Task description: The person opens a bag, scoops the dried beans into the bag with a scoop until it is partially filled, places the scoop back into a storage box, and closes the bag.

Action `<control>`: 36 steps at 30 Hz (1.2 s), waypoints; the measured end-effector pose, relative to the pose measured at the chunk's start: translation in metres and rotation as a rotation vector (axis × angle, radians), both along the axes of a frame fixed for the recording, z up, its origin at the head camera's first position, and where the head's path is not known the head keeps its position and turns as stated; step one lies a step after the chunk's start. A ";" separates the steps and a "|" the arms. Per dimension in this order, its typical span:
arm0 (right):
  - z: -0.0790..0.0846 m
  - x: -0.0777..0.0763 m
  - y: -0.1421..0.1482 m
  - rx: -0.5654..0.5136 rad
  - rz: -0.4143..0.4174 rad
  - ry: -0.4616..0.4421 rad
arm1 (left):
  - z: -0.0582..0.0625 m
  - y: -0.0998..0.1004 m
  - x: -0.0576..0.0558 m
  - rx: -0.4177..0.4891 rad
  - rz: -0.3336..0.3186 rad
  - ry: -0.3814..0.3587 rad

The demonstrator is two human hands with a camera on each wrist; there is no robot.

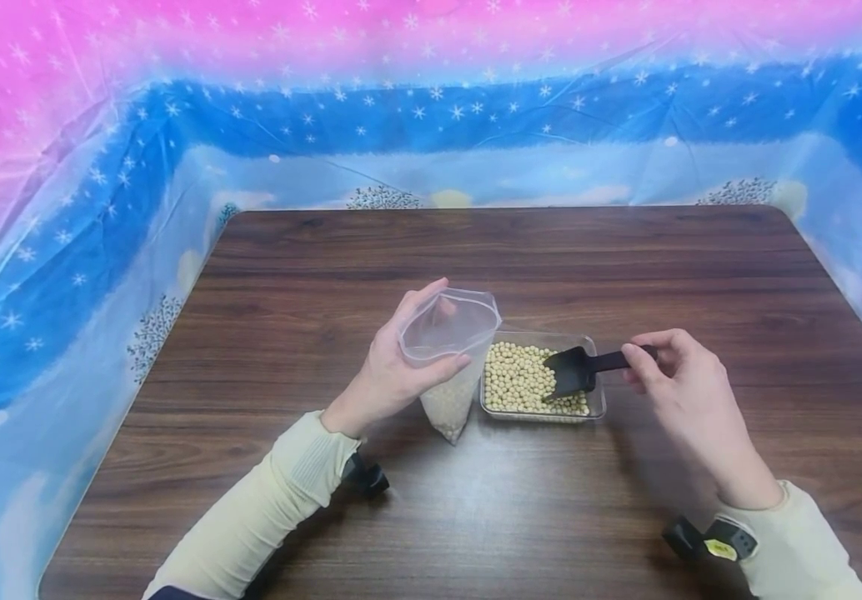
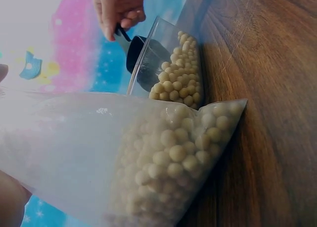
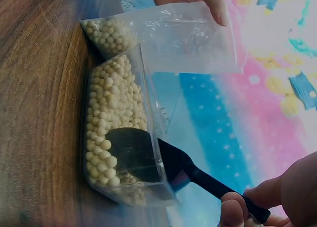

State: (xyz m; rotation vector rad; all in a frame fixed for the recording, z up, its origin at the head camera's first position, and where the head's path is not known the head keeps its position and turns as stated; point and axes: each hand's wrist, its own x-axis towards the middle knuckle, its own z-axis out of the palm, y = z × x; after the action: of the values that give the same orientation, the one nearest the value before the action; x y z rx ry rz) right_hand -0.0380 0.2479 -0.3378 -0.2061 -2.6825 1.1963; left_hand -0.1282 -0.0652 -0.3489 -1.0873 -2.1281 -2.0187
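My left hand (image 1: 393,367) holds a clear plastic zip bag (image 2: 64,142) upright by its upper part, fingers behind and thumb across the front, with its mouth spread wide. Pale round beans (image 2: 173,152) fill the bag's lower part, and its bottom corner is close to the table. A clear rectangular tub (image 1: 536,414) of the same beans stands right beside the bag. My right hand (image 1: 689,387) pinches the handle of a black scoop (image 1: 572,371) between thumb and fingers. The scoop's blade dips among the beans at the tub's right side, its front edge partly sunk in them.
Everything rests on a dark wood-grain table (image 1: 326,275). A pink and blue snowflake-patterned cloth (image 1: 431,117) hangs around its back and sides. Black wrist devices (image 1: 716,537) sit at both sleeve cuffs.
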 end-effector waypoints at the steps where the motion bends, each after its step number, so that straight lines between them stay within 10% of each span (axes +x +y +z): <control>1: -0.001 0.000 0.001 -0.025 0.004 -0.010 | 0.000 0.000 0.000 0.002 -0.001 -0.004; 36: -0.048 -0.018 0.028 -0.830 0.066 -0.195 | -0.001 -0.004 0.002 -0.032 0.023 0.014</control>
State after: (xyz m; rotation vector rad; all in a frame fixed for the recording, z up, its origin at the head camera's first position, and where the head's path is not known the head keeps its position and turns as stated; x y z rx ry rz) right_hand -0.0561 0.2757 -0.3861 -0.3611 -2.1681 2.3477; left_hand -0.1261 -0.0692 -0.3494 -1.0723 -2.1626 -1.9680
